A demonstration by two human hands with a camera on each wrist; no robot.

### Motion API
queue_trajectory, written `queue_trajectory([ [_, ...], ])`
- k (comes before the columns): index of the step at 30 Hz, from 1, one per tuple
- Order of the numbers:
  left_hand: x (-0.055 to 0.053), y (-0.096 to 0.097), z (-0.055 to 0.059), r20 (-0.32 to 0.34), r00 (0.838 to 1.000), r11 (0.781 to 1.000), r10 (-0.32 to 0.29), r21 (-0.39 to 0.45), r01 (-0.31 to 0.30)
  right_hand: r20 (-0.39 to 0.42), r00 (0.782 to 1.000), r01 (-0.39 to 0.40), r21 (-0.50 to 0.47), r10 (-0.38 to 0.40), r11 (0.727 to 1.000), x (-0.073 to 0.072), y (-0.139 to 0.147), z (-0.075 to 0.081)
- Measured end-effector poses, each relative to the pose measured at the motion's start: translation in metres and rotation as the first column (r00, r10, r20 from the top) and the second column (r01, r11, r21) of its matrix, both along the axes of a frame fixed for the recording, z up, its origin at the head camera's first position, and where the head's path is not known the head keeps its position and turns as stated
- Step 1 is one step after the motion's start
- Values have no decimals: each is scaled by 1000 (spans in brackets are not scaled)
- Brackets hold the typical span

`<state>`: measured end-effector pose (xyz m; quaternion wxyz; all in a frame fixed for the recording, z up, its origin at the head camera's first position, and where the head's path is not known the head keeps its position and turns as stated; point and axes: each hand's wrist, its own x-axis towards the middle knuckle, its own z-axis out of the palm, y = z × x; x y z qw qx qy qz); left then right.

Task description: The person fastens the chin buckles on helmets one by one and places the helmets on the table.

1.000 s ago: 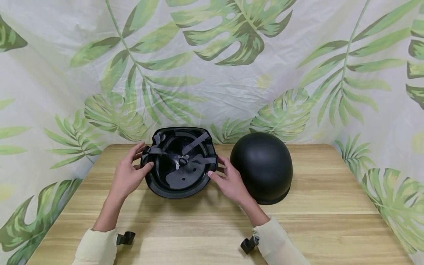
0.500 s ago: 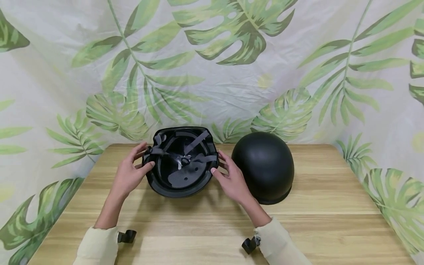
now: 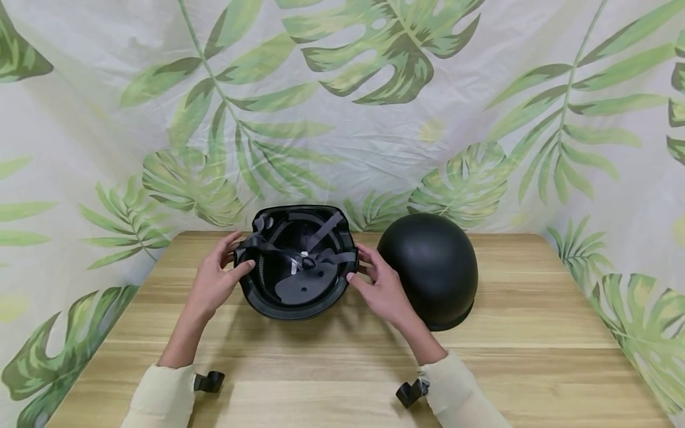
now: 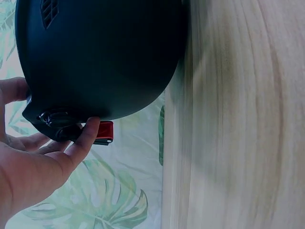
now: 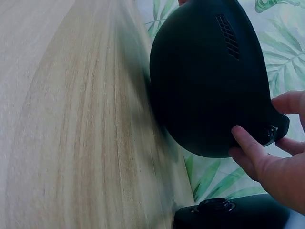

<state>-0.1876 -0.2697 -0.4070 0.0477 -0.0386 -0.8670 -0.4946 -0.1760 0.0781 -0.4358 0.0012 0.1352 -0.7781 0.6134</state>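
In front of me, a person holds a black helmet (image 3: 307, 282) upside down, tipped so that its hollow faces them, left of centre near the far edge of a wooden counter (image 3: 310, 368). The left hand (image 3: 216, 279) pinches one side, its thumb over the rim and its fingers outside; the right hand (image 3: 382, 291) does the same opposite, so each grip is narrow, holding only the helmet's edge. Grey straps (image 3: 324, 232) cross the hollow, and a red clip (image 4: 105, 130) sticks out below the fingers on the left. The curved crown points down, but I cannot tell whether it touches the wood or hangs just above. A second helmet (image 3: 428, 267) sits dome up just beside the right hand. To my mind, the round shell is the main risk: should one side let go early, it would likely swing or roll, having no flat base. A wide sweep of the right hand might knock the second helmet, being so near. The straps lie loose enough that a thumb or the clip could snag on them. Behind hangs a pale leaf-print cloth (image 3: 342, 142).
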Motion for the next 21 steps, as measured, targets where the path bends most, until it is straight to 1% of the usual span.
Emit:
queue_trajectory([
  [4,1,-1,0,-10,1000,1000,-5,-13,5,6,1000,10,26,-10,1000,0,1,3],
  [11,-1,-6,2,32,999,998,-37,-46,39,12,1000,2,43,-3,999,-2,1,3],
  [14,-1,-10,1,34,998,996,-53,-66,55,10,1000,-4,41,4,999,-1,1,5],
  [17,-2,-14,1,30,997,994,-67,-85,69,-33,999,-2,62,4,998,0,2,12],
  [21,-1,-21,3,6,997,993,-82,-84,83,-134,991,21,125,-4,992,0,0,27],
])
